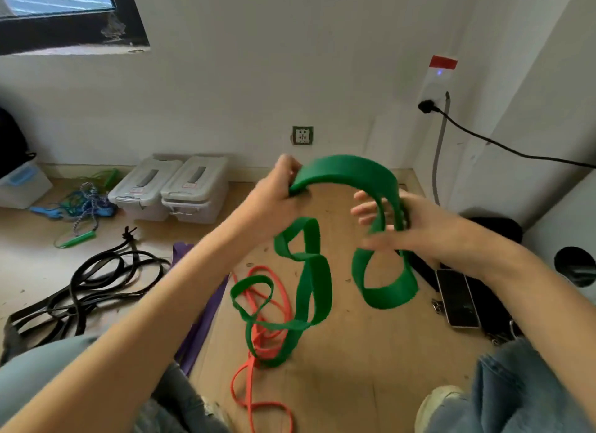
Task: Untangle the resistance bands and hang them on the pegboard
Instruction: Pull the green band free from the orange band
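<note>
Hands (280, 200) — green band (346, 170) between.

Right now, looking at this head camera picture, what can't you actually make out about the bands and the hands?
- Pegboard: not in the head view at all.
- Right hand: motion-blurred, so its grip on the green band is unclear.
- Purple band: mostly hidden behind the left hand's forearm.
- Red band: cut off by the bottom edge; whether it is knotted with the green one cannot be told.
- Black bands: ends lost behind the knee.
</note>
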`<action>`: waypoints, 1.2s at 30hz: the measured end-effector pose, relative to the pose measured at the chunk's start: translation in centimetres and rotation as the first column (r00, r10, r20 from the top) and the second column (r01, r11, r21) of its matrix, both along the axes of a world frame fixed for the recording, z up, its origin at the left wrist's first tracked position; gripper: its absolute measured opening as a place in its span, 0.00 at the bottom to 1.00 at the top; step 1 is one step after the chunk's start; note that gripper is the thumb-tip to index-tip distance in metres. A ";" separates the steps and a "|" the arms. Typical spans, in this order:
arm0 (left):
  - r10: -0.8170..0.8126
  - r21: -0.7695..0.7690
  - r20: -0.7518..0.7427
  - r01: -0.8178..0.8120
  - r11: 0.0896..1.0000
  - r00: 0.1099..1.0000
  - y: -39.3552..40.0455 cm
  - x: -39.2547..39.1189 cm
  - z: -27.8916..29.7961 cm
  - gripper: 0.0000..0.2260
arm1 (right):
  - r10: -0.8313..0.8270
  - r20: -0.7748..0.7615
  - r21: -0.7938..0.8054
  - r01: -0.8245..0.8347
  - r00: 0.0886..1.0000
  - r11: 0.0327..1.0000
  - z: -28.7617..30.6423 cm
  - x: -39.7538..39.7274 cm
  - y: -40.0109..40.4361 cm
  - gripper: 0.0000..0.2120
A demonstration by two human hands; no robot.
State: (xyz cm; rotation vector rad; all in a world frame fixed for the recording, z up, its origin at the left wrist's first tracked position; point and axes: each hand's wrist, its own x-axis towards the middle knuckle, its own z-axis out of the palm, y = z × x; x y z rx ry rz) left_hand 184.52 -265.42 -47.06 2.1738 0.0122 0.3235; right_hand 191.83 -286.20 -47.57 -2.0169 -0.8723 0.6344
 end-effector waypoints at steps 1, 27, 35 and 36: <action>-0.003 0.104 -0.094 0.013 0.994 0.996 -1.0 0.0 -0.7 0.09 | 0.013 -0.045 0.132 -0.007 0.999 0.991 0.0 -0.3 0.2 0.28; -0.146 0.011 -0.190 0.151 0.989 0.971 -1.6 0.6 -8.3 0.13 | -0.142 -0.033 0.475 0.141 0.989 0.869 0.0 -2.2 3.6 0.07; 0.042 -0.356 0.142 0.012 0.934 0.989 1.7 -0.1 -2.3 0.07 | -0.154 -0.179 0.596 0.232 0.972 0.769 2.7 0.1 -0.1 0.05; 0.057 -0.421 0.276 0.067 0.905 0.960 2.0 -0.2 -0.5 0.06 | -0.151 -0.119 0.467 0.190 0.981 0.863 2.4 0.3 -0.3 0.08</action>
